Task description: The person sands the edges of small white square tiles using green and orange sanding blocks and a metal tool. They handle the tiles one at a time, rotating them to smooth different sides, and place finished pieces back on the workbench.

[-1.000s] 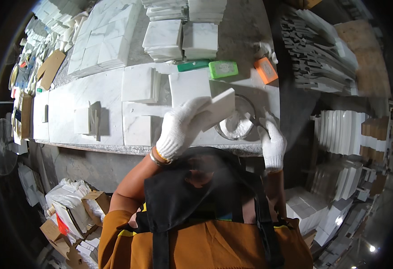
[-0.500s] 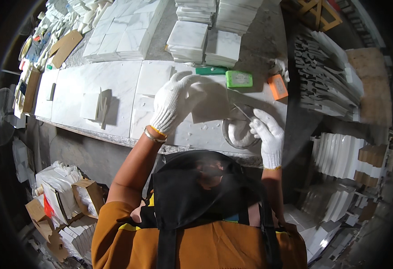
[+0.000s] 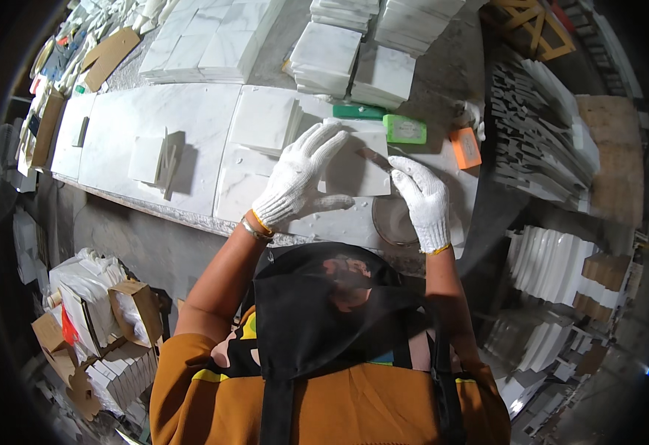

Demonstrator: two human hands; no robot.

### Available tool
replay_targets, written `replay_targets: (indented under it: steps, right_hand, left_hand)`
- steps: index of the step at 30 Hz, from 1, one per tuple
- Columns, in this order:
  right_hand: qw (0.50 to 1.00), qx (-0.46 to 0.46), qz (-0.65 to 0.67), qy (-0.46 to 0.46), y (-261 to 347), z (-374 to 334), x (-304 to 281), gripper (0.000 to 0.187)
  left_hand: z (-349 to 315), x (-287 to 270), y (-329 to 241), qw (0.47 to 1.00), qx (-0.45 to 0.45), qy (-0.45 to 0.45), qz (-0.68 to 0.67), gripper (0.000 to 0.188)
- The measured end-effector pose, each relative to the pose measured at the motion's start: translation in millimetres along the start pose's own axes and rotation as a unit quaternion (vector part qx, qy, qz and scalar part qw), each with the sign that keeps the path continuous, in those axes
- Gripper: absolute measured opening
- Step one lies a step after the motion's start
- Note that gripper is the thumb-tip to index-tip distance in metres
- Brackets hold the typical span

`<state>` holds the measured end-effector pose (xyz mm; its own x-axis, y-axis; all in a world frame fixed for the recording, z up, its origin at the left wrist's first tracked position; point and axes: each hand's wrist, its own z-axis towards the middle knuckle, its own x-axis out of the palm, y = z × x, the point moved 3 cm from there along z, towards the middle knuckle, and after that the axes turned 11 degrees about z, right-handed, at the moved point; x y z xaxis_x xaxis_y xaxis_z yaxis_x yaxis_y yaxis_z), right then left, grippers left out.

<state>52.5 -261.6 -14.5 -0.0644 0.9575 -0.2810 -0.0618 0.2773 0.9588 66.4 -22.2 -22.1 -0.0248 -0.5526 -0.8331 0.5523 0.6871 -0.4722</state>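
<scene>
A square white tile is in front of me over the marble-topped bench. My left hand, in a white knitted glove, is at its left side, with fingers stretched out along the upper left edge and the thumb apart near the lower edge. In my gloved right hand is a small putty knife, its blade over the tile's right part. Below that hand a round bowl holds whitish paste, partly hidden. A short stack of white tiles stands just beyond my left hand.
A green box, a dark green block and an orange box lie beyond my right hand. Stacked marble tiles stand farther back. Some upright tiles are at the left. White chips dot the bench.
The putty knife has moved with my right hand from the bowl up and left over the tile. My left hand has lowered and its fingers have spread beside the tile.
</scene>
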Motion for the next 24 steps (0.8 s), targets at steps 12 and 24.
replay_targets:
  steps: [12, 24]
  right_hand:
    - [0.994, -0.048, -0.087, 0.043, 5, -41, -3, 0.024]
    - [1.000, 0.017, 0.012, 0.002, 4, -12, 6, 0.024]
  left_hand:
    - [3, -6, -4, 0.999, 0.015, -0.048, -0.005, 0.092]
    - [4, -5, -3, 0.998, 0.021, -0.052, -0.014, 0.094]
